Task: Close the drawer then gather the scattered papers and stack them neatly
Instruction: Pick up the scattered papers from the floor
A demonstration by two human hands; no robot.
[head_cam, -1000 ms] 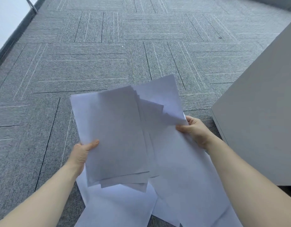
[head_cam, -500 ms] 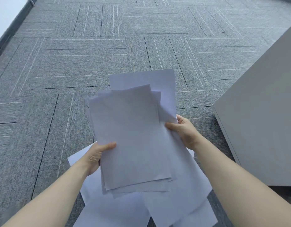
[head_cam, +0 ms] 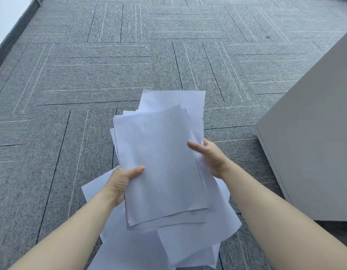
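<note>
I hold a loose sheaf of white papers point(head_cam: 161, 162) above the grey carpet, its sheets fanned and unevenly overlapped. My left hand point(head_cam: 121, 184) grips the sheaf's left edge, thumb on top. My right hand point(head_cam: 209, 154) holds the right edge, thumb across the top sheet. More white sheets point(head_cam: 190, 248) lie spread on the floor beneath the sheaf, near my forearms. The grey cabinet point(head_cam: 313, 145) stands at the right; its drawer front is not visible from here.
Grey patterned carpet tiles point(head_cam: 102, 75) cover the floor all around. A white wall with a dark skirting point(head_cam: 10, 41) runs along the far left. The cabinet's near corner sits close to my right forearm.
The two spread halves of paper have been pushed together into one overlapping sheaf. My hands have come closer to each other, and the sheets sit more upright and centred.
</note>
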